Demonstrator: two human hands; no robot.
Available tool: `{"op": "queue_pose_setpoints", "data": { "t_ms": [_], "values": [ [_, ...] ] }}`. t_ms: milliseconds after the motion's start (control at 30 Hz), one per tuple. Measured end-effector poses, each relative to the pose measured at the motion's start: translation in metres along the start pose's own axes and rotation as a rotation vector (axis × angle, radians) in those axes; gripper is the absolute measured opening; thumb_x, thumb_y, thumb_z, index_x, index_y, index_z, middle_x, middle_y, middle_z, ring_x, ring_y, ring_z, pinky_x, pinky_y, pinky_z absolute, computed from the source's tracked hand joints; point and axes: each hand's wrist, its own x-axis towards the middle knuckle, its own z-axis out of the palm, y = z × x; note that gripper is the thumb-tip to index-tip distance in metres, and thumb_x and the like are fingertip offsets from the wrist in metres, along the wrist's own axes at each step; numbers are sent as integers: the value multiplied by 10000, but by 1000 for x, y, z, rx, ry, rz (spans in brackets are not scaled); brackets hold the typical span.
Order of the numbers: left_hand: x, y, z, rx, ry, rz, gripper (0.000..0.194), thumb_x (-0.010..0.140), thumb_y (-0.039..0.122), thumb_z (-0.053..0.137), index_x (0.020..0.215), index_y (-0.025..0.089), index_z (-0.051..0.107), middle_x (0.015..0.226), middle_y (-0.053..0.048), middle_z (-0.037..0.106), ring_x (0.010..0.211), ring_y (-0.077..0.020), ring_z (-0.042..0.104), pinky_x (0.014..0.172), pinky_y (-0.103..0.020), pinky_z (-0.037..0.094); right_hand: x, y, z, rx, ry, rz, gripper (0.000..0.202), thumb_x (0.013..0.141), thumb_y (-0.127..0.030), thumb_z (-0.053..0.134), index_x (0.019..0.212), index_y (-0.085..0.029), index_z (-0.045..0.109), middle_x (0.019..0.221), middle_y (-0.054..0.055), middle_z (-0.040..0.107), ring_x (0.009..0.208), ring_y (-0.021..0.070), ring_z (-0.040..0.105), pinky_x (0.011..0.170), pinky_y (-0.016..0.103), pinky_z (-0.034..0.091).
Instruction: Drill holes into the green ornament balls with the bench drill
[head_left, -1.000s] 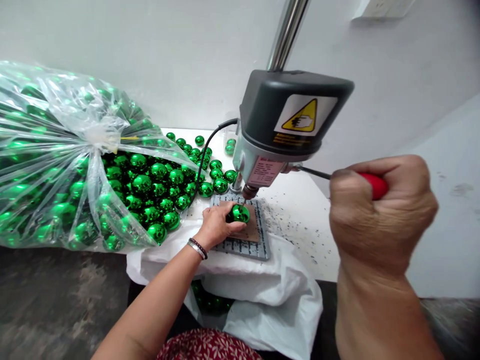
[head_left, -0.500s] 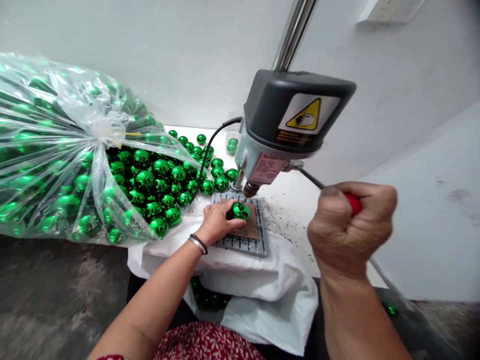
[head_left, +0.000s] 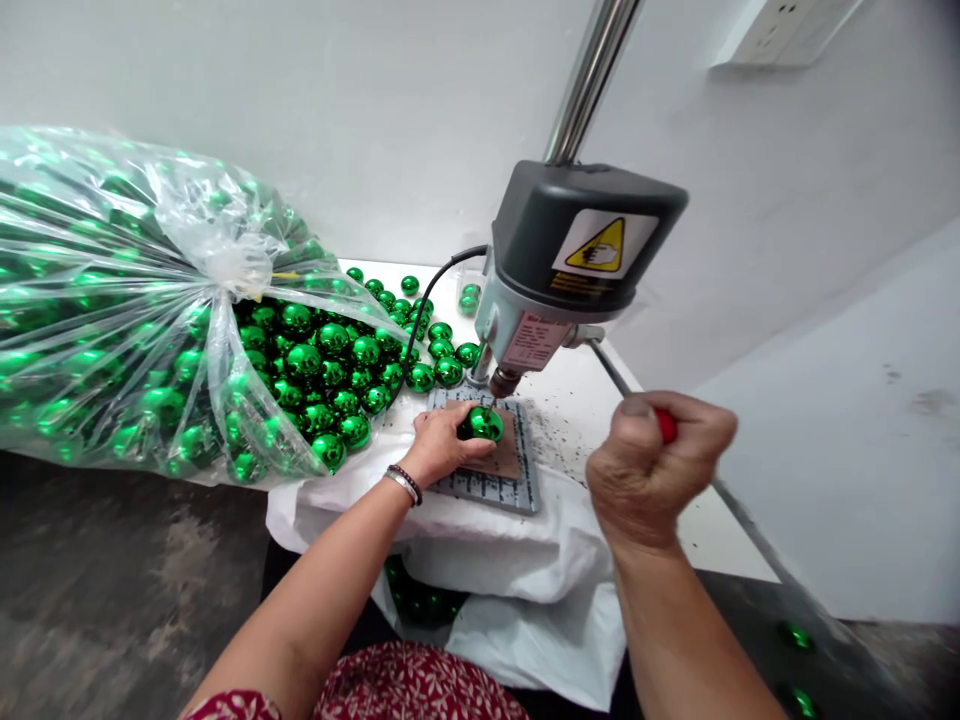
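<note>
Between the thumb and fingers of my left hand [head_left: 444, 440] is a shiny green ball [head_left: 486, 425], held on a brown board [head_left: 508, 455] on the grey base plate [head_left: 525, 492] of a bench drill press [head_left: 581, 240]. The drill chuck [head_left: 504, 382] is just above the ball, and the thin bit reaches its top; how deep it goes I cannot tell. My right hand [head_left: 652, 470] is closed round the red knob [head_left: 666, 427] of the drill press's feed lever [head_left: 611, 365], to the right of the machine.
A large clear plastic bag [head_left: 232, 265] full of green balls lies at the left, spilling loose balls [head_left: 442, 350] across the white table [head_left: 739, 535]. Dark shavings dot the table by the base. A white cloth or sack [head_left: 540, 610] hangs over the front edge. A black cable [head_left: 427, 290] runs behind.
My right hand has brought the lever knob down and inward, to the left. My left hand still holds the green ball on the board. The whole view has shifted slightly.
</note>
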Motion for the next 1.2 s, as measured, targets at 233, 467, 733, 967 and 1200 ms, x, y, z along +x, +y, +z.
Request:
{"op": "queue_pose_setpoints", "data": {
  "t_ms": [233,467,733,967,1200],
  "values": [
    [-15,2,-6,-228,58,68,433,718,304,726,1128,189,645,1005,-37,711,921,-204,636,833,-314,479,76,-38,5,-42,-190,252,125,771,-265,534,747,-152,488,617,-31,453,569,42,369,567,223,316],
    [-72,4,-52,-94,-443,182,548,696,365,770,1200,189,645,1109,-68,717,936,-223,652,830,-327,504,73,-40,7,24,-156,247,85,825,-208,539,808,-131,506,671,-45,470,610,27,377,625,210,322],
    [-17,-6,-59,101,19,30,397,915,274,512,1285,175,616,1265,-108,671,1120,-230,643,1007,-337,485,73,-38,7,62,-157,191,83,831,-193,541,809,-130,492,708,-31,492,648,31,403,649,212,350],
    [54,-8,-41,420,56,-333,661,852,94,446,1502,122,328,1556,-262,310,1271,-342,558,1011,-447,482,70,-36,5,63,-184,156,144,829,-267,560,832,-146,482,746,-24,506,670,36,432,652,209,382],
    [55,-14,-34,626,34,-371,639,854,122,463,1479,184,345,1529,-245,330,1073,-299,680,855,-402,551,67,-30,7,98,-149,85,162,845,-289,544,837,-139,485,747,-26,496,668,29,419,653,212,389]
  ]
}}
